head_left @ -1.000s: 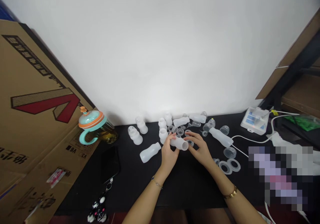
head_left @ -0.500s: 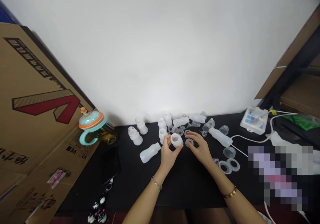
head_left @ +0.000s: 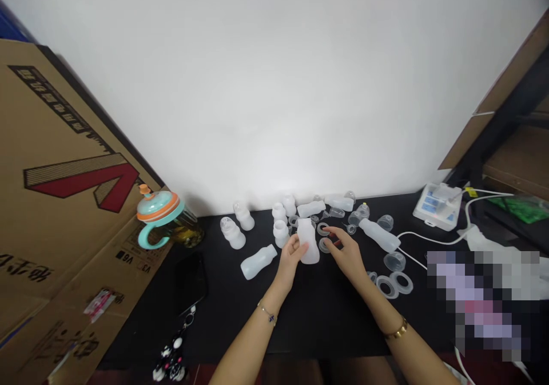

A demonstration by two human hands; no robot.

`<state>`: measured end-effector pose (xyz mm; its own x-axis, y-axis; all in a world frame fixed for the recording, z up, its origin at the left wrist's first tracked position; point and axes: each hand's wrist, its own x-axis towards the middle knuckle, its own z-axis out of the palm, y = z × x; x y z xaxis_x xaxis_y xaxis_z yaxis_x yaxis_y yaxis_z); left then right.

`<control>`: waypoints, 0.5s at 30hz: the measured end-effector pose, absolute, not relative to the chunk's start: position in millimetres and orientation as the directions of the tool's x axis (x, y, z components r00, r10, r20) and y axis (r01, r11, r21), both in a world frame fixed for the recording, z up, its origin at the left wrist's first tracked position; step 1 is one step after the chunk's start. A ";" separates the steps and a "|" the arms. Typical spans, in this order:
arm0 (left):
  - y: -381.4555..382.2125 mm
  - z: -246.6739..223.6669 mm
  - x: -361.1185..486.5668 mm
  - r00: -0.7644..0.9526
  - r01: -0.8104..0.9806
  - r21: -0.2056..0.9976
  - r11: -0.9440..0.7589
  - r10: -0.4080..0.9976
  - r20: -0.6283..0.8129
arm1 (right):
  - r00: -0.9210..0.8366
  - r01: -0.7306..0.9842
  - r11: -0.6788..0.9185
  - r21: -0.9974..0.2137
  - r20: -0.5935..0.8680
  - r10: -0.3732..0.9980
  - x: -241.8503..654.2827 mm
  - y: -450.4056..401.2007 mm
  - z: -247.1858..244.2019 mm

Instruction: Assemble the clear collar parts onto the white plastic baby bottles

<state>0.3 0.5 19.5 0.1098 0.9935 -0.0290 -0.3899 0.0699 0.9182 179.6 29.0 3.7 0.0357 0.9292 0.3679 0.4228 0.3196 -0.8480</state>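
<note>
My left hand (head_left: 291,259) is wrapped round a frosted white baby bottle (head_left: 309,242), which stands nearly upright with its neck towards the wall. To its right, my right hand (head_left: 345,253) has its fingers apart. Its fingertips are at two translucent rings, the upper ring (head_left: 323,229) and the lower ring (head_left: 325,245); whether they touch them I cannot tell. Left of my left hand lies another frosted bottle (head_left: 258,262) on its side. Short white bottles (head_left: 281,233) stand behind it. Further right lies a frosted bottle (head_left: 380,236), near a clear dome cap (head_left: 393,262).
Two capped bottles (head_left: 232,233) stand at the left. Larger rings (head_left: 386,287) lie right of my right forearm. A teal-lidded jug (head_left: 169,216), a phone (head_left: 190,282) and a beaded keychain (head_left: 171,362) are on the left. A power strip (head_left: 437,206) with a white cable is at the right.
The bottle in my left hand has tipped up: its open mouth faced the camera before, and now its side shows. My right hand has barely moved beside the rings.
</note>
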 end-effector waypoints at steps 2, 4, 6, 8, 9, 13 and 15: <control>0.6 20.2 -0.1 0.143 -0.445 0.886 0.127 0.987 -0.070 | 0.047 0.424 0.285 -0.860 0.335 0.941 180.5 30.7 1.5; 0.9 20.4 -0.8 0.163 -0.490 0.857 0.161 0.982 -0.091 | 0.051 0.430 0.259 -0.865 0.309 0.950 181.0 32.2 -1.1; 1.3 20.6 -1.6 0.168 -0.521 0.835 0.179 0.980 -0.105 | 0.048 0.436 0.248 -0.865 0.297 0.954 181.1 33.3 -3.5; 1.6 21.0 -2.2 0.157 -0.535 0.824 0.185 0.981 -0.118 | 0.038 0.440 0.250 -0.862 0.296 0.955 181.0 33.9 -5.1; 1.7 21.4 -2.4 0.150 -0.537 0.823 0.186 0.981 -0.124 | 0.031 0.442 0.254 -0.860 0.297 0.954 180.9 34.1 -5.6; 1.8 22.5 -2.3 0.132 -0.540 0.820 0.188 0.982 -0.138 | 0.000 0.448 0.271 -0.852 0.302 0.953 181.0 34.9 -6.7; 1.8 22.3 -2.0 0.130 -0.538 0.822 0.186 0.982 -0.138 | 0.002 0.450 0.272 -0.850 0.306 0.952 181.2 35.6 -8.2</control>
